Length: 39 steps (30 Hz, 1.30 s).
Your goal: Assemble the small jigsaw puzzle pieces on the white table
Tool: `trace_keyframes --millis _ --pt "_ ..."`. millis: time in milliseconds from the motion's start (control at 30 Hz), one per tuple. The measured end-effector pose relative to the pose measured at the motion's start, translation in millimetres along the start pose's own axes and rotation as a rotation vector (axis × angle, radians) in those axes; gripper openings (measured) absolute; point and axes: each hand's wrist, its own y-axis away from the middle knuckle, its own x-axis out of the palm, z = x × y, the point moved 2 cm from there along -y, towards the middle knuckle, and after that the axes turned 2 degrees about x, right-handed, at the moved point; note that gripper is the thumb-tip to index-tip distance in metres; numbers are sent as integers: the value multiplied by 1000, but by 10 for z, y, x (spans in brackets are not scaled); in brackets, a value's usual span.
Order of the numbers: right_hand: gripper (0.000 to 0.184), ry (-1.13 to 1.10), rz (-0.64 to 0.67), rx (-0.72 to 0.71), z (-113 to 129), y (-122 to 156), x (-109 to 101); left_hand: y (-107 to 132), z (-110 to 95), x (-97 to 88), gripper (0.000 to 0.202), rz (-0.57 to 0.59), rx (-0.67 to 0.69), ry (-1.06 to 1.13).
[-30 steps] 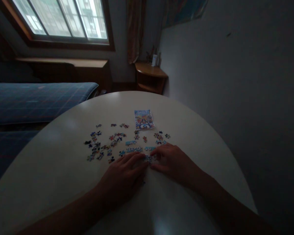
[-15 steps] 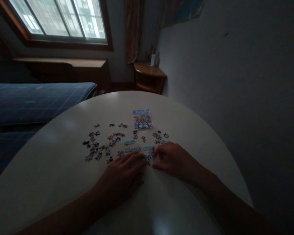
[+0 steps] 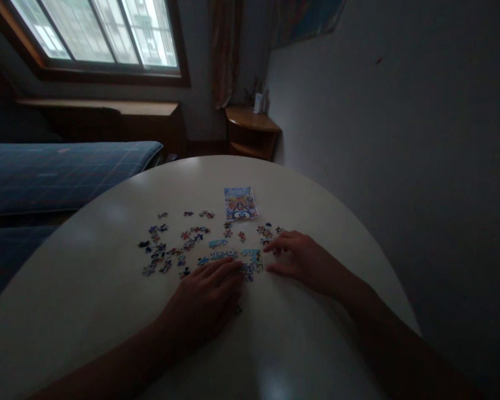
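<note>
Between the side edges of the bench [image 3: 300, 191], joined puzzle pieces [image 3: 253, 258] lie by the left grip [image 3: 211, 282], whose hold I cannot tell, and just left of the spread right grip [image 3: 299, 254].

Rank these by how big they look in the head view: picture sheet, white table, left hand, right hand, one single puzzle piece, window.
1. White table
2. Window
3. Left hand and right hand, too alike to rank
4. Picture sheet
5. Single puzzle piece
</note>
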Motion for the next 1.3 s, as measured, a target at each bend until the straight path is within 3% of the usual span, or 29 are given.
trace_keyframes --millis 400,533,700,867,1300 --pt "26 -50 57 78 -166 -27 -78 14 18 7 30 -10 36 0" --pt "37 -74 61 140 -322 34 -190 21 41 7 32 0 27 15" --pt "28 -151 145 232 -511 79 -228 17 42 16 31 14 40 8" --pt "17 -135 81 220 -537 42 -224 12 41 20 30 11 41 0" --pt "13 -117 -30 157 -517 -9 -181 23 59 35 30 2 50 -10"
